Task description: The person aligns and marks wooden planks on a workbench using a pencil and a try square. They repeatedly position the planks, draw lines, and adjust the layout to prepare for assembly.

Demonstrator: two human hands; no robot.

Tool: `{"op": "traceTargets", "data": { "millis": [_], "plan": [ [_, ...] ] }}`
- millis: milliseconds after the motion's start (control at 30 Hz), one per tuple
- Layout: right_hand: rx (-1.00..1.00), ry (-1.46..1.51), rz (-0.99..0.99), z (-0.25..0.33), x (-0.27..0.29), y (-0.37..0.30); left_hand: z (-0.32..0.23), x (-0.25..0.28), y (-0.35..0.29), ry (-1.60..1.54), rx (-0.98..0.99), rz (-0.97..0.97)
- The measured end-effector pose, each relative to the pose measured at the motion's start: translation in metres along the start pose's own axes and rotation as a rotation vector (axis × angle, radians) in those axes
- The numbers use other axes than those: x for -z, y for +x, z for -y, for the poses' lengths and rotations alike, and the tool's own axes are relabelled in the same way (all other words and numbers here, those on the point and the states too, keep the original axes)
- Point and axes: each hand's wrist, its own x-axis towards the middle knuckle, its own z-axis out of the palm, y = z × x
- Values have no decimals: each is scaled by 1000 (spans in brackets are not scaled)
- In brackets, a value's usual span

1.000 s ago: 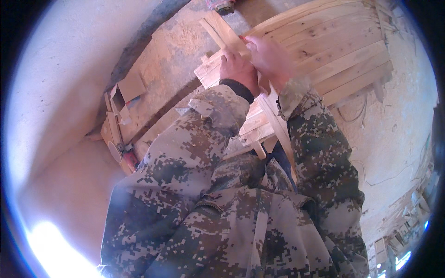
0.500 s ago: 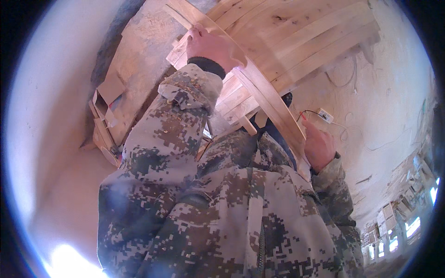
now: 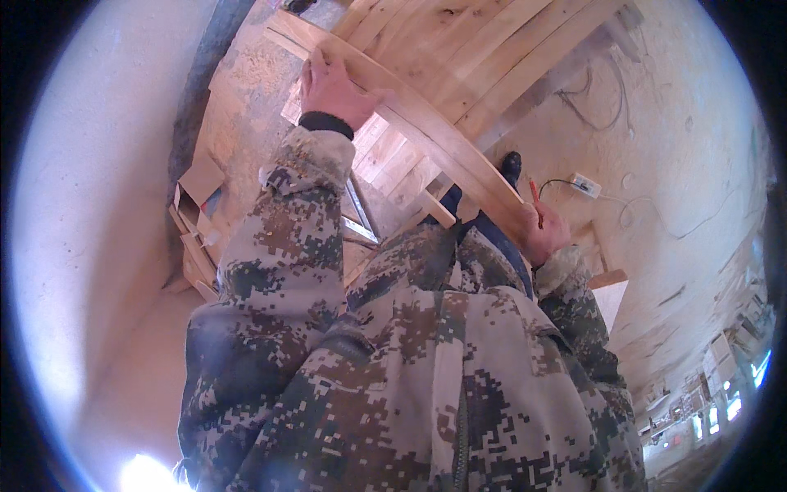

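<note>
A long wooden board (image 3: 447, 143) runs slantwise across planks joined side by side (image 3: 467, 61). My left hand (image 3: 334, 92) grips the board near its far left end, fingers over the edge and thumb along the near side. At the near right end my right hand (image 3: 548, 235) is closed around the board. A thin red pencil-like stick (image 3: 534, 190) pokes up from that same hand. More pale planks (image 3: 402, 160) show on the near side of the board. A short wooden piece (image 3: 438, 208) juts out close to my jacket.
A white power strip (image 3: 584, 185) with a cable lies on the floor to the right. Cardboard and wood scraps (image 3: 199, 182) are at the left. A metal angle-shaped piece (image 3: 359, 217) lies below my left forearm. A wooden offcut (image 3: 608, 293) is beside my right sleeve.
The board's near end has moved up and away from my body, with my right hand following. My left hand has shifted slightly left. The view has shifted too.
</note>
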Motion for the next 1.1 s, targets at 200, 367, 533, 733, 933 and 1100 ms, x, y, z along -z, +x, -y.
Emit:
{"op": "traceTargets", "data": {
  "millis": [200,367,533,733,933,1100],
  "plan": [
    [-67,9,90,14,-6,-26,96,-32,3,-584,573,-90],
    [6,35,110,7,-12,-35,140,-17,23,-1336,865,-167],
    [21,40,87,7,-23,-41,157,-14,34,-1601,856,-235],
    [96,4,-17,24,-31,-38,176,-22,47,-1708,734,-135],
    [81,26,2,14,-31,-28,159,-17,48,-1508,569,-195],
    [120,103,-88,5,-36,-20,151,-11,56,-1703,680,-170]
  ]
}}
